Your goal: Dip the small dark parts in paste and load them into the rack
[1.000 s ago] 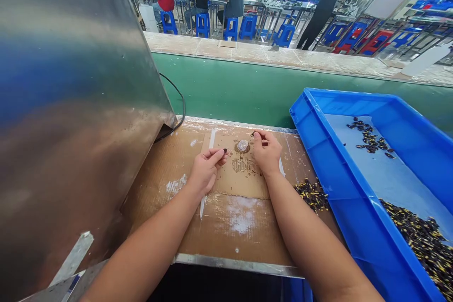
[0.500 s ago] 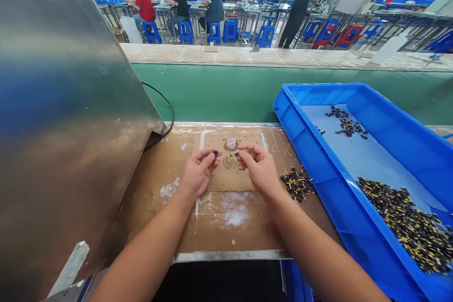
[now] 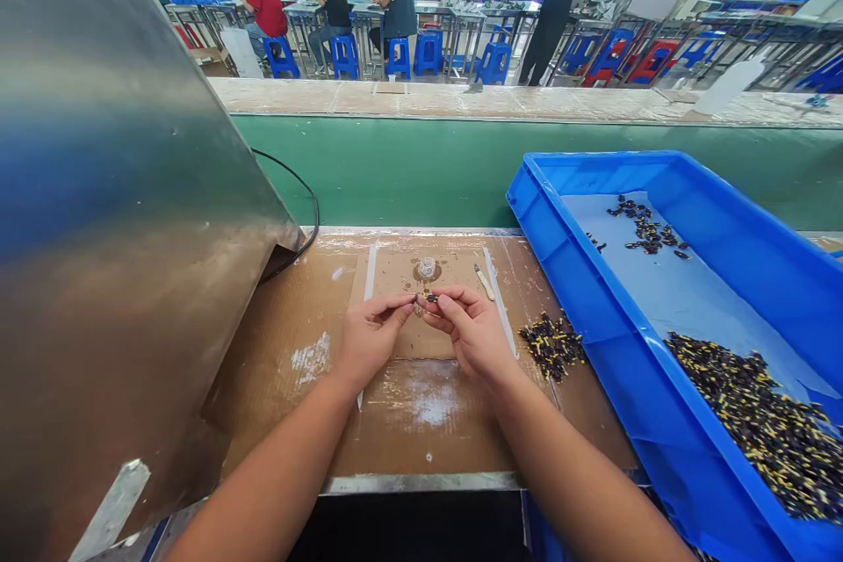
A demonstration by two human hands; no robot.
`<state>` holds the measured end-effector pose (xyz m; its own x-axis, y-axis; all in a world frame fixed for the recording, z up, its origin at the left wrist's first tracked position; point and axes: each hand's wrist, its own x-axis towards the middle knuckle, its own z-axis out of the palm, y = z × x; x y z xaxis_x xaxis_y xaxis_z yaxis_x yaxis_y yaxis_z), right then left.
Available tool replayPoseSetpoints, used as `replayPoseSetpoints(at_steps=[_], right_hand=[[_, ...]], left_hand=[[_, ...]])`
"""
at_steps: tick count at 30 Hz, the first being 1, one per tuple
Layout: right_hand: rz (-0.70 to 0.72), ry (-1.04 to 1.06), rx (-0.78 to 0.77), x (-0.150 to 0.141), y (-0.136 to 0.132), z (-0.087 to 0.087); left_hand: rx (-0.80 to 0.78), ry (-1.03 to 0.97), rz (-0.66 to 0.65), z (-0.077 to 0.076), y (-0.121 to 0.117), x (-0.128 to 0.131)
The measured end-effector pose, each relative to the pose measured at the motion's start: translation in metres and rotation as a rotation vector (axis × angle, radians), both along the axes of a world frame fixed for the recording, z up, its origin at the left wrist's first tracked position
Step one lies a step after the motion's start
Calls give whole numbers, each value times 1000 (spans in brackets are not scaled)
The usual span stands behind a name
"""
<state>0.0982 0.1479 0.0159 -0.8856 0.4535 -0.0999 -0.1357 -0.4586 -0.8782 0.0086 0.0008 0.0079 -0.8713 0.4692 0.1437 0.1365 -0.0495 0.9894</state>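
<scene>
Factory hall: rows of steel benches [image 3: 395, 18] and blue stools [image 3: 344, 57] are seen in the distance, and a co-worker in a red shirt [image 3: 262, 4] is seated at one bench.

Green conveyor panel [image 3: 395, 176]: it is run across the view behind the work surface.

Stainless steel housing [image 3: 132, 219]: it is placed at the left, with a black cable [image 3: 309, 202] curved beside it.

Blue plastic crate [image 3: 593, 160]: it is set at the right and lined with pale blue paper [image 3: 659, 281]. A large heap of black-and-yellow parts [image 3: 751, 421] is held in it.

Cardboard bench cover [image 3: 421, 430]: a small pile of similar parts [image 3: 551, 347] is lying just beside the crate.

Cardboard pad [image 3: 395, 268]: a round silvery disc [image 3: 427, 268] and a pale slender tool [image 3: 484, 281] are laid on it.

Left hand [image 3: 372, 342]: it is closed to a fingertip pinch.

Right hand [image 3: 471, 334]: it is closed likewise, and is brought close to the left.

Small dark part [image 3: 429, 299]: it is held between the fingertips above the pad, though one piece cannot be told from two at this size.

Step in hand: fine two-handed work on the part is judged to be under way.

Next move: a steady pinch is judged to be called for.
</scene>
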Motion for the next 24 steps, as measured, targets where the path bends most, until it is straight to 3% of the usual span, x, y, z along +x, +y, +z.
replayPoseSetpoints(at_steps=[8, 12, 18, 24], right_hand=[[55, 43, 146, 5, 0, 1], [69, 85, 185, 8, -4, 9], [-77, 150, 498, 16, -10, 11], [-118, 193, 767, 20, -11, 7]], left_hand=[[140, -204, -47, -1, 1, 0], [301, -402, -50, 2, 1, 3], [429, -667, -58, 14, 1, 6], [425, -682, -69, 18, -1, 9]])
